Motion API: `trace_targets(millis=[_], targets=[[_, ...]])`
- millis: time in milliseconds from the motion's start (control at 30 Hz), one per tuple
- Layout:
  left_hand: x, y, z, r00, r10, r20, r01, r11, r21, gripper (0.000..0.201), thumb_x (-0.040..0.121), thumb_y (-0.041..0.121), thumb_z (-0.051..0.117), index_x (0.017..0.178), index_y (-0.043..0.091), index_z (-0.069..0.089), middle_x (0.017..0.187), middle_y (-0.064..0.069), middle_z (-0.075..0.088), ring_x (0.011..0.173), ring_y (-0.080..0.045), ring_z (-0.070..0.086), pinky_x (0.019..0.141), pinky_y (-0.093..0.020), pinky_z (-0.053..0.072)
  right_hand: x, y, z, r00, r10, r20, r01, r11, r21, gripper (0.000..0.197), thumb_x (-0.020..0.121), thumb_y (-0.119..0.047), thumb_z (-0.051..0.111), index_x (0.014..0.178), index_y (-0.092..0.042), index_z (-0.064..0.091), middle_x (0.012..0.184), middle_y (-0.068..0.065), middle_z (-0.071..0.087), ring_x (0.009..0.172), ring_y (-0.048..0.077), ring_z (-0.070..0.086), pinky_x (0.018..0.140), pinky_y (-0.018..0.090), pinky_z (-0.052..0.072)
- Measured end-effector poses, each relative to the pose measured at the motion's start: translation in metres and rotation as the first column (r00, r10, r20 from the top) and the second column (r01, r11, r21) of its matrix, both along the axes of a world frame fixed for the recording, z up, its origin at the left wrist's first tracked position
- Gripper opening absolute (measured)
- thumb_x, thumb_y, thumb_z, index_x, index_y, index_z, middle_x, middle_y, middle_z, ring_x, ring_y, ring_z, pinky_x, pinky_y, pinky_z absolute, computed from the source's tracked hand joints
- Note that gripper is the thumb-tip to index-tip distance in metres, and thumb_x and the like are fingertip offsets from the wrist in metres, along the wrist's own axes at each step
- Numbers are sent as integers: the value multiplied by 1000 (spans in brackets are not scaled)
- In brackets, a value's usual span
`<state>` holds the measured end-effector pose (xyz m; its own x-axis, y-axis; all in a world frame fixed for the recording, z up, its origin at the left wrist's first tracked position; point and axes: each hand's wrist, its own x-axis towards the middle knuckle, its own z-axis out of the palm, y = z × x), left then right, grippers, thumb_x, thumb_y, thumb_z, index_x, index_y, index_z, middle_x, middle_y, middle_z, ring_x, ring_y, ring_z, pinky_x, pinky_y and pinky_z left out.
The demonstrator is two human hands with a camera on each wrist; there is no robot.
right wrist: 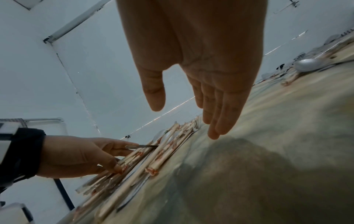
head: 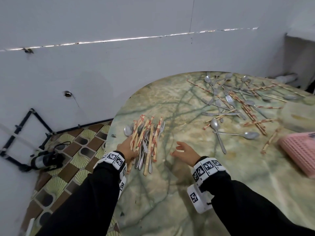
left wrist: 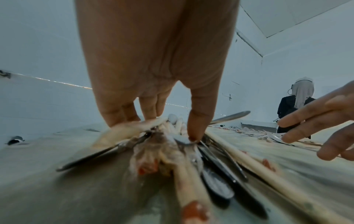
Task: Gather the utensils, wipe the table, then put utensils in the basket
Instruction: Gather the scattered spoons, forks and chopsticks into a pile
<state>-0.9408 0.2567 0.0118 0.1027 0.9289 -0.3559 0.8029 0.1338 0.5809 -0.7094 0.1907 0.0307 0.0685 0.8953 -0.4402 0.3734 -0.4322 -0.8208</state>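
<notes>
The bundle [head: 144,140] of chopsticks, spoons and forks lies at the table's [head: 170,193] near-left edge, long axis running near to far. The left hand [head: 127,150] presses its left flank with straight fingers. The right hand [head: 185,151], spread and empty, hovers just right of it. Loose utensils [head: 235,106] lie far right, nearer the right hand, and the basket [head: 300,150] beyond.

My right hand [right wrist: 201,63] hovers open, fingers straight, above the marbled table [right wrist: 268,151], while my left hand [right wrist: 76,156] presses on a pile of wrapped chopsticks [right wrist: 134,163] and spoons.
</notes>
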Motion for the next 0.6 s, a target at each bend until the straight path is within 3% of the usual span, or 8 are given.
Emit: trace_targets(millis=[67,167,267,433,500,600], targets=[[-1,-1,1,999,36,-26,-36,999,11,79,69,8,74,138,19,36,119,-13,59,110,-33,54,99,-42,44,-2,-3,-2,1000,16,-12,-16,1000,-15,66,88,-14,60,144,-8,26,141,14,40,129,24,41,99,27,37],[-1,-1,4,997,64,-32,-65,998,-17,53,69,0,70,119,6,52,111,-16,63,100,-31,61,87,-36,51,-8,-4,-4,998,52,-29,-53,998,-37,66,88,-11,59,144,-7,24,139,15,41,126,26,44,96,27,38],[-3,-1,5,995,81,-63,-82,996,-21,37,73,-2,66,110,1,62,106,-17,67,94,-30,64,82,-34,54,-19,-3,-8,996,77,-36,-79,995,-54,66,88,-12,60,144,-7,25,140,16,40,125,26,45,99,27,38],[-2,0,3,982,139,-126,-131,989,69,28,75,5,68,103,-1,64,101,-16,67,93,-30,64,79,-31,51,-36,5,-13,992,127,-22,-128,990,-59,66,88,-15,60,144,-8,25,140,13,40,126,24,44,88,20,36],[-1,2,1,977,162,-137,-149,983,104,26,74,8,70,97,-2,64,95,-16,67,89,-30,64,78,-34,52,-41,9,-16,989,147,-14,-147,987,-64,69,87,-18,63,144,-10,25,140,12,42,124,23,46,91,22,37],[-2,7,3,968,211,-137,-195,973,121,15,74,10,70,75,-2,62,70,-12,60,72,-27,59,62,-33,50,-44,16,-23,987,158,-3,-158,985,-67,72,85,-19,64,145,-11,25,139,12,43,122,23,47,96,25,38]])
